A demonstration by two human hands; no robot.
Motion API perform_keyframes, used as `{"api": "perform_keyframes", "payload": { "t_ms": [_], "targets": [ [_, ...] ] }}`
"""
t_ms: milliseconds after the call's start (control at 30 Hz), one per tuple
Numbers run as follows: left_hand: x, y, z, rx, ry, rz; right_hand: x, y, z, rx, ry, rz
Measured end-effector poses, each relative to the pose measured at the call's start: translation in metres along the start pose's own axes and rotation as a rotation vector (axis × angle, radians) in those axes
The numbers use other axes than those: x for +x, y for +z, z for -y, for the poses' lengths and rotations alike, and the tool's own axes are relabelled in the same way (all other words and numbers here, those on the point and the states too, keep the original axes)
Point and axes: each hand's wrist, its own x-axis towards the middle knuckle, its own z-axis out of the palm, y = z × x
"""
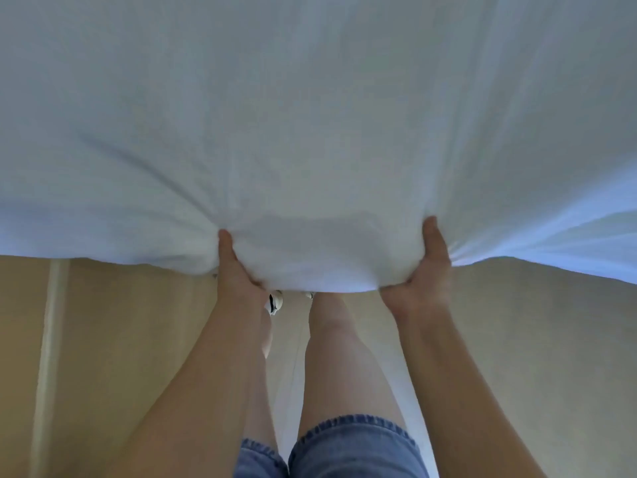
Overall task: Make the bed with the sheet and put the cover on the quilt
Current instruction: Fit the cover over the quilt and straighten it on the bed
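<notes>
While the beige floor (120,339) fills the lower half of the view, a pale strip (48,339) runs along it at 8 o'clock. The person's bare legs, frayed blue denim shorts (351,446) and a white shoe with black marks (274,301) stand at 6 o'clock. The wide white fabric sheet (310,115) blocks everything beyond it and covers most of the shoes.

It spreads over the whole upper half, from 9 through 12 to 3 o'clock. Its near hem and long axis run from 9 to 3. It could be the quilt cover instead, as the blurred cloth shows no seam to judge by.

The left hand (238,270) is clamped on the hem just towards 9 o'clock of centre, thumb on top. The right hand (424,270) grips it likewise, towards 3 o'clock. Between them the hem bulges downward, and creases fan from the grips towards 10 and 2 o'clock. The cloth is plain, smooth and bluish in shade.
</notes>
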Motion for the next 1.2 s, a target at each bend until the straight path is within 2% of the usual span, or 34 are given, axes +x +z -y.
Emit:
{"api": "perform_keyframes", "payload": {
  "t_ms": [67, 133, 200, 267, 333, 433, 500, 633, 667, 767, 833, 900, 967, 1033, 1100, 1200],
  "targets": [
    [-0.008, 0.008, 0.012, 0.021, -0.044, 0.103, -0.006, -0.044, -0.025, -0.071, 0.018, -0.176],
    [-0.012, 0.010, 0.022, 0.013, -0.055, 0.167, 0.003, -0.056, -0.037, -0.094, 0.018, -0.302],
    [-0.017, 0.001, 0.029, 0.045, -0.033, 0.165, 0.015, -0.046, -0.032, -0.061, 0.057, -0.252],
    [-0.018, -0.017, 0.031, 0.070, -0.046, 0.166, 0.025, -0.042, -0.021, 0.001, 0.108, -0.116],
    [-0.021, -0.029, 0.026, 0.069, -0.064, 0.194, 0.037, -0.054, -0.002, 0.020, 0.052, -0.001],
    [-0.021, -0.030, 0.029, 0.078, 0.042, 0.153, 0.057, -0.075, 0.046, 0.112, -0.131, -0.031],
    [-0.021, -0.030, 0.040, 0.081, 0.107, 0.110, 0.065, -0.075, 0.083, 0.104, -0.187, -0.053],
    [-0.014, -0.007, 0.086, -0.060, 0.082, 0.164, 0.050, -0.064, 0.126, 0.042, -0.155, 0.122],
    [-0.018, 0.008, 0.105, -0.080, 0.039, 0.211, 0.048, -0.081, 0.122, 0.046, -0.136, 0.104],
    [-0.032, 0.053, 0.176, -0.030, 0.008, 0.383, 0.041, -0.167, 0.092, -0.033, -0.105, -0.165],
    [-0.042, 0.072, 0.212, 0.008, 0.035, 0.370, 0.049, -0.191, 0.089, -0.072, -0.059, -0.234],
    [-0.043, 0.068, 0.229, 0.016, 0.038, 0.319, 0.064, -0.192, 0.101, -0.113, 0.034, -0.211],
    [-0.039, 0.045, 0.228, 0.042, 0.085, 0.215, 0.068, -0.192, 0.114, -0.099, 0.123, -0.069],
    [-0.038, 0.029, 0.220, 0.048, 0.121, 0.121, 0.069, -0.194, 0.138, -0.046, 0.087, 0.085],
    [-0.040, 0.029, 0.220, 0.030, 0.154, 0.102, 0.079, -0.194, 0.177, 0.029, -0.021, 0.186],
    [-0.044, 0.046, 0.245, -0.028, 0.142, 0.081, 0.087, -0.181, 0.216, -0.016, -0.057, 0.195]
  ]
}}
